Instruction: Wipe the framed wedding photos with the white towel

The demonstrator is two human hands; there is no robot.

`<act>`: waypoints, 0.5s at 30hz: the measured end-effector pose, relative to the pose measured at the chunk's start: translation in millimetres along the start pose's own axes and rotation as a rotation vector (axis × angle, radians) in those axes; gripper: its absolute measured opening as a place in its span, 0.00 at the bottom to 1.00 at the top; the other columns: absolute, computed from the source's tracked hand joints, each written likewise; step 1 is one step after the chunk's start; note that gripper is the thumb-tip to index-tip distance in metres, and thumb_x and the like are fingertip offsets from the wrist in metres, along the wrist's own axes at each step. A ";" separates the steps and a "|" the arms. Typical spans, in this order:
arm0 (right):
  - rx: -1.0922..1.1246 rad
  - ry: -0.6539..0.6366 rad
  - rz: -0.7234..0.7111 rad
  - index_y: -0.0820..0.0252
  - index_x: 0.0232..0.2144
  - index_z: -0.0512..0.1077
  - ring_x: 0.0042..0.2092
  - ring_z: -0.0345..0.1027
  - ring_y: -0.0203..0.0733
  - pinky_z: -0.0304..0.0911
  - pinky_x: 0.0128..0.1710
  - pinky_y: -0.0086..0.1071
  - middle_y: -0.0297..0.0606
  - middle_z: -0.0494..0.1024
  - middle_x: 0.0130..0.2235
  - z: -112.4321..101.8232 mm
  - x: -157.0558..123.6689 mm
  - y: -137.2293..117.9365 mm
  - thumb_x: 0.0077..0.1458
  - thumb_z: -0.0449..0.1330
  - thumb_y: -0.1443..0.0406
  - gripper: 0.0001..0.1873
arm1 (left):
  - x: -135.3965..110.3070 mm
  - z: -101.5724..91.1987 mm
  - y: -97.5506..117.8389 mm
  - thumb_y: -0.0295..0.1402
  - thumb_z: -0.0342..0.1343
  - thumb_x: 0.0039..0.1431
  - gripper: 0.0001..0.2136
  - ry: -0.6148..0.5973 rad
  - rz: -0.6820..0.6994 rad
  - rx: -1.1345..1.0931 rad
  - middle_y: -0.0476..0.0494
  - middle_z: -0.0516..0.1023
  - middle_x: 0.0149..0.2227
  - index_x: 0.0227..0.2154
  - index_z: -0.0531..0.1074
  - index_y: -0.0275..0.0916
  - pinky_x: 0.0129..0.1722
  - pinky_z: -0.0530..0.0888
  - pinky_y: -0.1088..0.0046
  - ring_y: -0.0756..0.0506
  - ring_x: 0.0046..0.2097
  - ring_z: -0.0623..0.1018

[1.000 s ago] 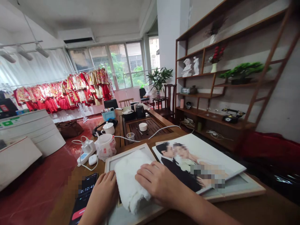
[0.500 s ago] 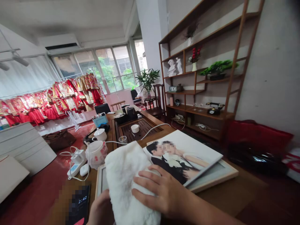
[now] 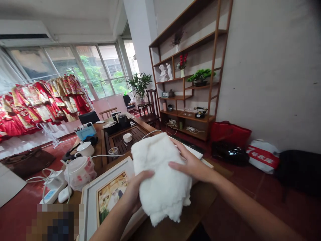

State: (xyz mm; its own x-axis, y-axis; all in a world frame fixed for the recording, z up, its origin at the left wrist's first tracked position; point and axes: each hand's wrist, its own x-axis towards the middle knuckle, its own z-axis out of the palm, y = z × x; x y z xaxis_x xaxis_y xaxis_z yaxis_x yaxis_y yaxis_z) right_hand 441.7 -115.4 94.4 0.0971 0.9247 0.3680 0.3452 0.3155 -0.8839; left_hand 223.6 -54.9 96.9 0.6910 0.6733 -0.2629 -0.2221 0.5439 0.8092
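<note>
1. Picture frame [image 3: 110, 197] — it lies on the table [image 3: 195, 201], at 7 o'clock from the towel.
2. Left hand [image 3: 139, 184] — it is cupped, holding the towel from lower left.
3. White towel [image 3: 162, 177] — now lifted above the frame, in the air at view centre.
4. Right hand [image 3: 193, 165] — fingers spread wide, holding the towel at 3 o'clock.
</note>
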 end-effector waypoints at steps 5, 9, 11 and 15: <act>0.284 -0.121 0.318 0.63 0.57 0.64 0.50 0.72 0.57 0.71 0.48 0.47 0.52 0.76 0.50 -27.9 10.4 17.2 0.50 0.65 0.51 0.38 | 40.9 32.5 -5.8 0.32 0.59 0.56 0.26 -0.138 0.157 0.112 0.35 0.76 0.52 0.57 0.65 0.34 0.54 0.72 0.60 0.38 0.49 0.78; 0.245 -0.045 0.403 0.65 0.48 0.72 0.45 0.75 0.54 0.73 0.44 0.41 0.51 0.79 0.46 -58.8 24.1 21.3 0.46 0.68 0.55 0.29 | 62.4 27.6 1.6 0.41 0.56 0.60 0.19 -0.114 0.252 0.587 0.39 0.78 0.48 0.51 0.70 0.37 0.48 0.73 0.63 0.40 0.47 0.78; 0.201 0.006 0.437 0.65 0.46 0.73 0.44 0.76 0.53 0.74 0.41 0.39 0.51 0.80 0.45 -75.9 34.8 27.7 0.47 0.67 0.55 0.27 | 61.8 16.7 8.7 0.45 0.49 0.64 0.17 -0.057 0.353 0.993 0.41 0.78 0.44 0.43 0.74 0.38 0.48 0.71 0.64 0.41 0.46 0.76; 0.130 0.019 0.503 0.65 0.39 0.76 0.41 0.76 0.52 0.73 0.39 0.37 0.50 0.81 0.41 -98.5 53.5 48.2 0.47 0.66 0.54 0.22 | 46.4 -7.0 17.0 0.44 0.46 0.65 0.16 0.461 0.524 1.770 0.37 0.75 0.45 0.39 0.73 0.38 0.52 0.65 0.58 0.37 0.49 0.74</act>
State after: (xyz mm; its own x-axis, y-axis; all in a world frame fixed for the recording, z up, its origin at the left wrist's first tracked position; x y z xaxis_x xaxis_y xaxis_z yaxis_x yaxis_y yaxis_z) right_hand 555.5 -71.7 99.9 0.2384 0.9652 -0.1073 0.1332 -0.1420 -0.9809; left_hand 247.1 -11.0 94.8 0.5196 0.8019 0.2948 0.7473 -0.5938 0.2983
